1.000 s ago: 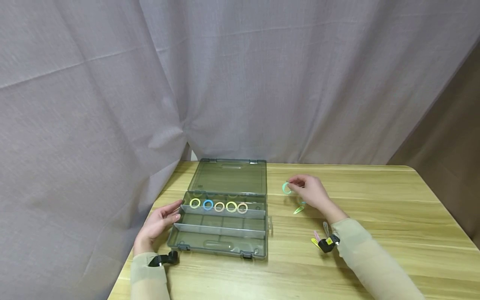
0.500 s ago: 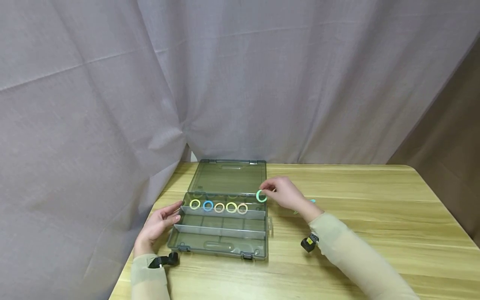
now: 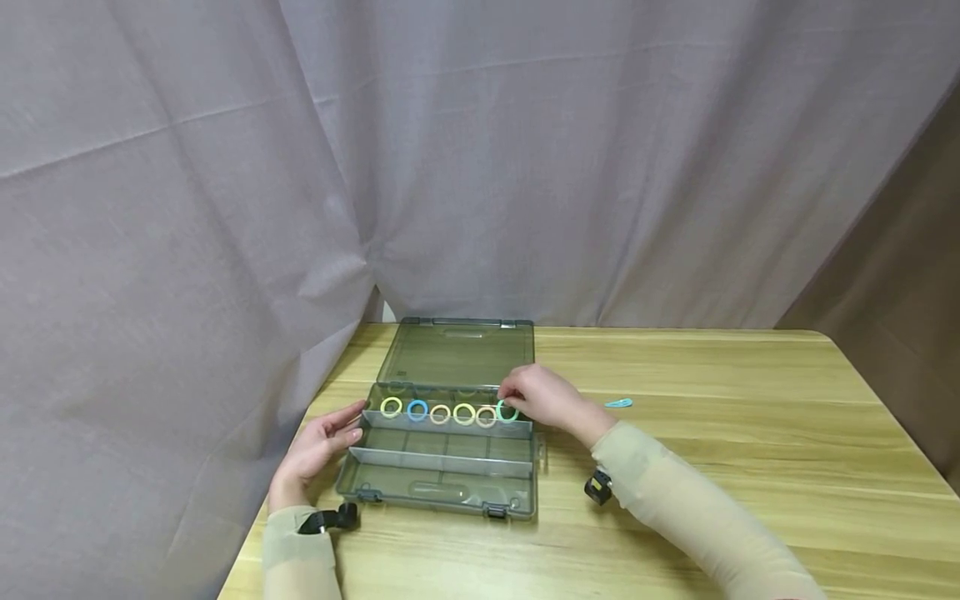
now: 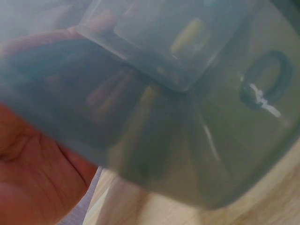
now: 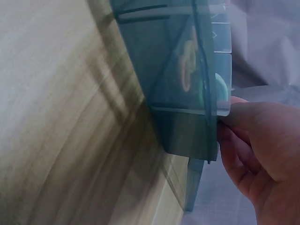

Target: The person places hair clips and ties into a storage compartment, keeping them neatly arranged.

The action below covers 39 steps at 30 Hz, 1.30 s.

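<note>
My right hand (image 3: 551, 400) pinches a mint-green hair tie (image 3: 499, 412) at the right end of the back compartment of a smoky, see-through organizer box (image 3: 390, 490). To its left, several yellow, blue and peach hair ties (image 3: 408, 409) stand in a row leaning along the back divider. In the right wrist view, the fingertips reach over the box's rim and the green tie (image 5: 222, 86) shows through the wall. My left hand (image 3: 310, 457) rests against the box's left side, its fingers fairly straight; the left wrist view shows part of the palm (image 4: 42, 178) beside the wall.
The box's lid (image 3: 457, 354) lies open behind it, near the grey curtain (image 3: 480, 167). Two dividers split the box into three long compartments. On the wooden table (image 3: 750, 392) to the right lies a light-blue snap hair clip (image 3: 619, 403). The right sleeve (image 3: 690, 500) crosses the table.
My right hand has carried the green hair tie leftward from the table into the box's back compartment. The blue clip is uncovered; other clips are now hidden by the arm. My left hand stays put.
</note>
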{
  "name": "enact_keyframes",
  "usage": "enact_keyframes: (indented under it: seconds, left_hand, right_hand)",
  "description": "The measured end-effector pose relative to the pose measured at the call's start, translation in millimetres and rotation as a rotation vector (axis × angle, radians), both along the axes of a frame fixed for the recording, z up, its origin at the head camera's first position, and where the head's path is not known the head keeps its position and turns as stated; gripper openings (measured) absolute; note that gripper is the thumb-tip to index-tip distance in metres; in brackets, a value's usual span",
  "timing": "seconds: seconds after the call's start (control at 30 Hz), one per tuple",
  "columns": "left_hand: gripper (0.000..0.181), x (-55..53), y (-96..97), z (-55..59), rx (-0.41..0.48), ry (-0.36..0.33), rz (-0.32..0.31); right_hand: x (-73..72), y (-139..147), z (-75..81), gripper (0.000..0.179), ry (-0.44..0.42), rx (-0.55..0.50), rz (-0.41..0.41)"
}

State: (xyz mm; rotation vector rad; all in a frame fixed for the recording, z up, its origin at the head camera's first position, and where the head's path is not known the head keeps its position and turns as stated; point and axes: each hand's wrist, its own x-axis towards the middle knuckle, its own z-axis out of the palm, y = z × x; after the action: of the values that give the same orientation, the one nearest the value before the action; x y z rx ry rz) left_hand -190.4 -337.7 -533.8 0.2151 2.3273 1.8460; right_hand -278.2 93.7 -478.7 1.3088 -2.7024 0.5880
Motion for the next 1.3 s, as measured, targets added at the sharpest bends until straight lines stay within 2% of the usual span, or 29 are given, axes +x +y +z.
enact_keyframes:
  seconds: [0.17, 0.43, 0.7, 1.3]
  left_hand:
    - [0.058, -1.2, 2.0, 1.1, -0.001, 0.018, -0.009]
    - [0.058, -2.1, 1.9, 1.5, -0.002, 0.017, -0.003]
    - [0.059, -2.7, 2.5, 0.5, 0.008, 0.015, -0.006]
    - [0.059, -1.6, 1.8, 0.1, 0.037, -0.001, -0.005]
  right_hand:
    - [0.8, 1.0, -1.0, 0.008, -0.008, 0.014, 0.006]
    - [-0.6, 2.0, -3.1, 0.007, 0.038, 0.056, 0.043]
    - [-3.7, 3.9, -4.7, 0.020, -0.008, 0.032, 0.040]
    - [-1.1, 3.9, -2.3, 0.017, -0.045, 0.012, 0.037]
